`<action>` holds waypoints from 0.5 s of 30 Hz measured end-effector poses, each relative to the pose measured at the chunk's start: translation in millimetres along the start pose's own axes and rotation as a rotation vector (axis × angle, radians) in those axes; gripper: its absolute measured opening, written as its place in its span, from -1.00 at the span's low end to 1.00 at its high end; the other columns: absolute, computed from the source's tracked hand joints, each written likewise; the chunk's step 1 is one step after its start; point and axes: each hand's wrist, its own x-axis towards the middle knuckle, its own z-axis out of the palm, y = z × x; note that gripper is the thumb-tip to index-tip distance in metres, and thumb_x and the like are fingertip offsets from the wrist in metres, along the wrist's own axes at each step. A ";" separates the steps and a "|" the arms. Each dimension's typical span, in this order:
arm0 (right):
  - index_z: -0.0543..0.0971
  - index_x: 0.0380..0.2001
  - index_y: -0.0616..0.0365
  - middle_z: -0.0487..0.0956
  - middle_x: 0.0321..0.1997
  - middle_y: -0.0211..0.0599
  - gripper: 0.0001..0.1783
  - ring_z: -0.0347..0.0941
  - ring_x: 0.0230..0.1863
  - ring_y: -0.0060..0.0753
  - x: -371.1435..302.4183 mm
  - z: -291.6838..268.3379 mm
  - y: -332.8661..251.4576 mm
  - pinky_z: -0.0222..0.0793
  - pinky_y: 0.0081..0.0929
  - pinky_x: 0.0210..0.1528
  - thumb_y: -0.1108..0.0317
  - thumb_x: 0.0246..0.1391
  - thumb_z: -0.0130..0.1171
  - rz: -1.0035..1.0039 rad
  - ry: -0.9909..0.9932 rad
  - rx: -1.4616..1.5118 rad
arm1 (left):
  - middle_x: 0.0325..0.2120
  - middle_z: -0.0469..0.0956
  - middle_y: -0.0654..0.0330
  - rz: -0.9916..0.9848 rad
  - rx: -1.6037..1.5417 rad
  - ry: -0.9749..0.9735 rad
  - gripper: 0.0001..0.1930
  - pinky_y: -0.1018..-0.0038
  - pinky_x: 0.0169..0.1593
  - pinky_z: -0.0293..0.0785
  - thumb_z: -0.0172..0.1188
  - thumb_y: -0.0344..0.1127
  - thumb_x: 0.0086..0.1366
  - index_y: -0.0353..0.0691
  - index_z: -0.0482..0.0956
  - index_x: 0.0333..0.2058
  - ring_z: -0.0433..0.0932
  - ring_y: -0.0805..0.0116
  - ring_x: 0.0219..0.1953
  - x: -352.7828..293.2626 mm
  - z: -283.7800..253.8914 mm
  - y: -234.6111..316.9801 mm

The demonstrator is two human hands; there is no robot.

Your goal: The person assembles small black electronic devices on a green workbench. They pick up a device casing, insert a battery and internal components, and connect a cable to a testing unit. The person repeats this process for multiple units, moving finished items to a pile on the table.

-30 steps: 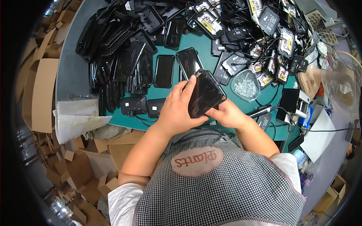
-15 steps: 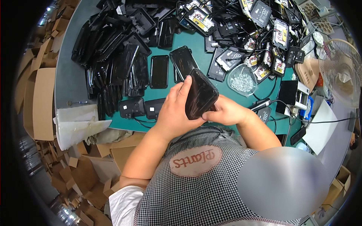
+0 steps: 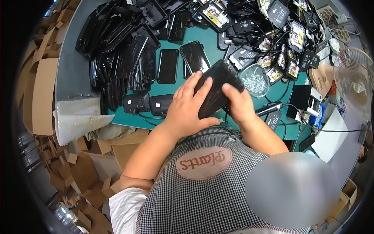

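Between my hands is a black, glossy rectangular plastic case (image 3: 214,91), tilted above the near edge of the green mat. My left hand (image 3: 189,103) grips its left side, with the fingers lying over its face and the thumb at its lower edge. On the right side my right hand (image 3: 240,106) holds it too, thumb on the face; its other fingers are hidden behind the case. Just beyond lie a flat black panel (image 3: 168,66) and a second shiny black panel (image 3: 193,54), which rests over another one.
Stacked black casings (image 3: 117,50) fill the left. Wired display units (image 3: 278,15) are heaped at the far right, near a clear dish of small screws (image 3: 254,80). A corded electric screwdriver (image 3: 269,109) lies by my right forearm. Two black housings (image 3: 136,102) sit near the left front edge.
The case has turned in my hands and tilted further right. My right hand has shifted from its lower corner up along its right side, thumb now on the face.
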 end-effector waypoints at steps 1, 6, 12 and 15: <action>0.49 -0.07 0.34 0.62 -0.24 -0.18 -0.67 0.60 -0.37 -0.40 4.4 -6.2 -3.3 0.57 -0.49 -0.46 0.27 0.29 -0.03 0.061 -0.006 0.107 | 0.27 0.23 -0.05 0.077 0.032 0.005 -0.02 0.05 0.32 0.15 0.51 0.00 -0.12 -0.15 0.27 0.29 0.24 -0.09 0.30 -2.1 -5.8 -2.9; 0.46 -0.08 0.44 0.65 -0.26 -0.03 -0.61 0.66 -0.34 -0.24 5.8 -9.0 -26.1 0.71 -0.36 -0.37 0.25 0.32 -0.06 0.217 0.026 0.331 | 0.13 0.45 0.03 0.270 0.138 0.244 -0.43 0.07 0.25 0.30 0.35 -0.24 0.07 -0.15 0.48 0.10 0.45 -0.02 0.17 -12.2 -4.6 -28.5; 0.40 0.00 0.47 0.62 -0.18 0.08 -0.57 0.67 -0.33 -0.20 15.5 -37.0 -16.0 0.72 -0.36 -0.36 0.23 0.34 -0.12 0.483 -0.242 0.560 | 0.00 0.56 0.01 0.367 0.155 0.308 -0.53 0.17 0.11 0.48 0.23 -0.51 0.05 -0.27 0.49 0.01 0.55 0.00 0.06 -6.5 -21.2 -27.2; 0.41 -0.01 0.43 0.63 -0.22 0.07 -0.50 0.66 -0.34 -0.17 12.9 -30.5 -17.7 0.69 -0.35 -0.39 0.10 0.36 -0.12 0.471 -0.177 0.385 | -0.11 0.60 0.02 0.289 0.097 0.285 -0.58 0.28 0.04 0.51 0.18 -0.51 0.12 -0.30 0.48 0.01 0.59 0.07 -0.02 -9.3 -19.8 -36.9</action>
